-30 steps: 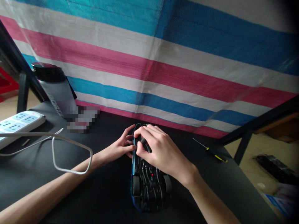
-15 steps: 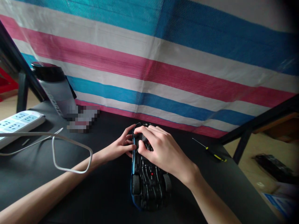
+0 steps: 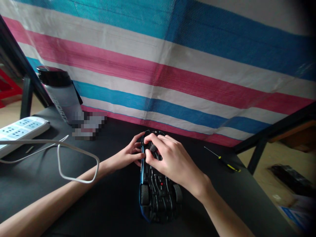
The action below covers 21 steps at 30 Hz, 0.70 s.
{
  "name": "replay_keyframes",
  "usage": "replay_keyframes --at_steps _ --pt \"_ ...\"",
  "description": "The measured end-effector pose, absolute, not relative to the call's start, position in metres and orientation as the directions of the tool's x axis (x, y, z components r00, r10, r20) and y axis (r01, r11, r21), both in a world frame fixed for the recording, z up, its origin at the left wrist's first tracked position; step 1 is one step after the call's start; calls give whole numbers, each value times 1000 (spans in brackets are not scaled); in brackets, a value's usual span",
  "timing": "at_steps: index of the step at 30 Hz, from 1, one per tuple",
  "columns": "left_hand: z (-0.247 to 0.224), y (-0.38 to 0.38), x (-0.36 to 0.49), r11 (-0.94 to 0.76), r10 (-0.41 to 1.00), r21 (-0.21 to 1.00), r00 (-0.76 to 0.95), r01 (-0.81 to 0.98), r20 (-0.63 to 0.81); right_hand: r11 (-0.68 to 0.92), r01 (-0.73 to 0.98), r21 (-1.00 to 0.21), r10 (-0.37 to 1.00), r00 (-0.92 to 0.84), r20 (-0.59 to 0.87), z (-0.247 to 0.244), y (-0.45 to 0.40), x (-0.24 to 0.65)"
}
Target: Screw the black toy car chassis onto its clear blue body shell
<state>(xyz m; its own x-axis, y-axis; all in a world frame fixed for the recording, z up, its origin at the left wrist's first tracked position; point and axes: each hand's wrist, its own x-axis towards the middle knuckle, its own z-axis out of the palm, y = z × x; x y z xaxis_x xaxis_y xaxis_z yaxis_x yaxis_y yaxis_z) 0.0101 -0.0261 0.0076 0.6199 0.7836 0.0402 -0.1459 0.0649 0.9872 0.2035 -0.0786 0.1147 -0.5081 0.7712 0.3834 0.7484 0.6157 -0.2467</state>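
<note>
1. Toy car (image 3: 160, 205): upside down on the black tabletop (image 3: 111, 207), between the two hands, its underside and wheels facing up. This position exposes the chassis to the fingers
2. Left hand (image 3: 128, 156): open, fingers spread and bent, fingertips and thumb against the car's left side. The contact probably braces the body against sliding or rocking
3. Right hand (image 3: 170, 154): curled over the far end of the chassis, thumb and forefinger closed around a dark ribbed part (image 3: 153, 148), possibly a wheel. The pinch appears to suit a small round part; whether it is attached cannot be told, as the fingers hide much of it
4. Screwdriver (image 3: 232, 169): lying to the right of the car, unheld, leaving both hands free
5. Power strip (image 3: 22, 130), white cable (image 3: 76, 180) and bottle (image 3: 60, 98): at the left, apart from the car
</note>
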Motion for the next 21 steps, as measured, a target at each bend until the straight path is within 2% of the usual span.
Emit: replay_keyframes --at_steps 9,12,16,21 --pt "9 -26 10 79 783 988 621 -130 19 640 734 -225 751 -538 383 118 -78 204" --pt "7 -25 10 57 785 987 617 -150 49 673 695 -253 728 -562 393 118 -79 204" --pt "5 -25 10 58 791 988 610 -145 43 634 718 -288 765 -526 372 118 -78 204" --pt "6 -25 10 46 783 985 618 -168 69 680 688 -254 721 -566 400 117 -76 206"
